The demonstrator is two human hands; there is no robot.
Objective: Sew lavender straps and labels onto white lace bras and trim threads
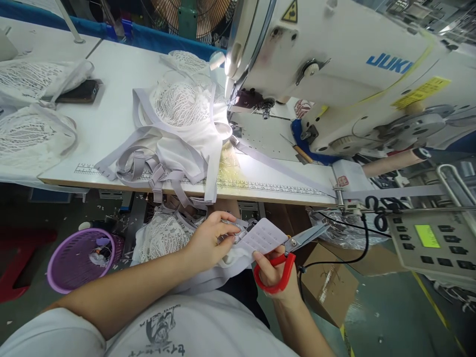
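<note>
On my lap lies a white lace bra [165,235], partly hidden by my forearm. My left hand [213,238] has its fingers bent in a pinch on this bra near its band. From the band a pale panel [265,235] with rows of small marks stretches to the right, like the eye side of a bra closure. My right hand [277,272] is wrapped through the red handles of a pair of scissors [305,237], whose blades point up and right. Its thumb touches the panel's lower edge. More white bras [182,114] lie under the sewing machine's needle area.
A JUKI sewing machine [334,54] stands over the white table [107,64]. A grey strap [282,171] runs right, toward a control panel [431,243]. At left are lace bras [33,134] and a phone [80,92]. Below stand a purple basket [61,258] and a carton [330,287].
</note>
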